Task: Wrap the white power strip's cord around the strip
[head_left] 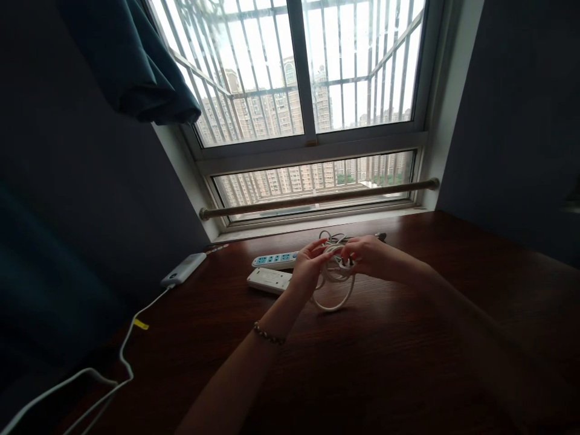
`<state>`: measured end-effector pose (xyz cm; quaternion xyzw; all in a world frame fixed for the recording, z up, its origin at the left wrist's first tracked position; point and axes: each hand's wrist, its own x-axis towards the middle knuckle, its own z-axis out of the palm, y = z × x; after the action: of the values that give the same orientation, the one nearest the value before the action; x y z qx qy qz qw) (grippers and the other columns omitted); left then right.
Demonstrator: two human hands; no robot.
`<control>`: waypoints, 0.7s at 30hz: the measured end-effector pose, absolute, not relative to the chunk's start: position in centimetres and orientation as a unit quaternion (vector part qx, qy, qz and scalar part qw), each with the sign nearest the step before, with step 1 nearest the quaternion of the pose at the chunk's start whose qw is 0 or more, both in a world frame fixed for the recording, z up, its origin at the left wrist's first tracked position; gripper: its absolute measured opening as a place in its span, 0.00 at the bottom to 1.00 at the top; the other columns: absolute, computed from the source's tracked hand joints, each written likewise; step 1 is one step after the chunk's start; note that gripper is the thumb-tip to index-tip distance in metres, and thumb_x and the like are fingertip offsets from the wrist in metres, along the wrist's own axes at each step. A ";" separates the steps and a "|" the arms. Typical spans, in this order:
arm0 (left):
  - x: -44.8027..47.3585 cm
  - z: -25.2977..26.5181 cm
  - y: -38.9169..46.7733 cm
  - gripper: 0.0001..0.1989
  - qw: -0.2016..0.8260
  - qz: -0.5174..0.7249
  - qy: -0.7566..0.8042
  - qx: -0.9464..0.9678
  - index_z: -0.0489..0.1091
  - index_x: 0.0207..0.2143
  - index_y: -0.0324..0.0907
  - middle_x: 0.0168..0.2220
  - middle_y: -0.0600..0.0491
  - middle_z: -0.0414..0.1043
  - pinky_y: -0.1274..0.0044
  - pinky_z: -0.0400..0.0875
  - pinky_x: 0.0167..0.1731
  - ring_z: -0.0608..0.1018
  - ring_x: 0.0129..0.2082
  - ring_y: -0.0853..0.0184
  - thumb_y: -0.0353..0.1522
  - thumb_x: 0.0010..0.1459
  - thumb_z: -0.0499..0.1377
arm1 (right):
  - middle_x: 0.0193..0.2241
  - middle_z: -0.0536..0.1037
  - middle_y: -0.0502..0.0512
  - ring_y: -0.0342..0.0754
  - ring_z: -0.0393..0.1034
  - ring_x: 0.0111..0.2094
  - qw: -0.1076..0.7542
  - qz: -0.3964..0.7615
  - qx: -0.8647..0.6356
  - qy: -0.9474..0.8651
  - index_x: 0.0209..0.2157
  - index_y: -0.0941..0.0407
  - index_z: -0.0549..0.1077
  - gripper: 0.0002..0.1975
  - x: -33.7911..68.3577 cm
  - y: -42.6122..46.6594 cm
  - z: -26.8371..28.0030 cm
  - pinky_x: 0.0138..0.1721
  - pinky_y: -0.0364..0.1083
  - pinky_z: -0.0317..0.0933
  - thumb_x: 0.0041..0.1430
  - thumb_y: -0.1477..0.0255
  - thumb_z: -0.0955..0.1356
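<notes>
A coiled white power cord [333, 308] is held between both hands just above the dark wooden table. My left hand [310, 263] pinches the coil from its left side, thumb and fingers closed on the loops. On the right, my right hand [362, 254] has its fingers closed on the cord close to a dark-pronged plug [348, 261]. A white power strip [269, 280], seemingly face down, lies left of my left hand. Behind it rests a second power strip [274, 260] with blue sockets facing up. More grey-white cable [333, 235] is bunched behind the hands.
The brown table [408, 350] reaches back to a barred window [312, 205] with a rail across it. At the left edge lies a white device [183, 270] with a white cable [122, 353] running off toward me. A blue curtain [145, 78] hangs upper left.
</notes>
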<state>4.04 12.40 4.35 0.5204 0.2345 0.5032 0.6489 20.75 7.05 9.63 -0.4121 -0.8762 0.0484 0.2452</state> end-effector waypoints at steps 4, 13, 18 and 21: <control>4.1 4.4 12.2 0.23 0.642 0.509 0.231 0.525 0.64 0.44 0.36 0.38 0.44 0.72 0.74 0.67 0.37 0.74 0.37 0.62 0.27 0.42 0.62 | 0.31 0.68 0.53 0.42 0.64 0.26 0.328 0.111 -0.473 -0.810 0.39 0.59 0.61 0.24 20.2 7.9 8.3 0.25 0.40 0.58 0.38 0.76 0.72; 3.8 4.8 12.0 0.25 0.585 0.500 0.253 0.587 0.64 0.45 0.38 0.42 0.45 0.70 0.72 0.66 0.41 0.73 0.40 0.61 0.30 0.42 0.63 | 0.43 0.64 0.62 0.49 0.64 0.37 0.359 0.105 -0.522 -0.766 0.53 0.60 0.56 0.42 20.3 9.9 6.4 0.36 0.45 0.60 0.34 0.72 0.73; 3.9 4.8 11.8 0.25 0.577 0.481 0.241 0.615 0.65 0.44 0.38 0.39 0.46 0.72 0.71 0.67 0.41 0.73 0.40 0.60 0.31 0.40 0.64 | 0.29 0.72 0.50 0.44 0.66 0.29 0.310 0.126 -0.493 -0.803 0.42 0.56 0.69 0.23 20.9 10.0 6.6 0.29 0.40 0.57 0.40 0.66 0.71; 3.9 4.7 11.8 0.25 0.549 0.467 0.238 0.651 0.64 0.44 0.38 0.40 0.45 0.71 0.70 0.67 0.41 0.73 0.41 0.60 0.32 0.42 0.63 | 0.25 0.72 0.50 0.44 0.65 0.27 0.294 0.095 -0.514 -0.800 0.34 0.57 0.72 0.18 21.2 10.0 6.6 0.26 0.40 0.53 0.40 0.63 0.70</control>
<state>3.86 11.84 4.74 0.6512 0.2376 0.4667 0.5493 21.21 10.03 6.61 -0.5144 -0.8000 0.0947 0.2939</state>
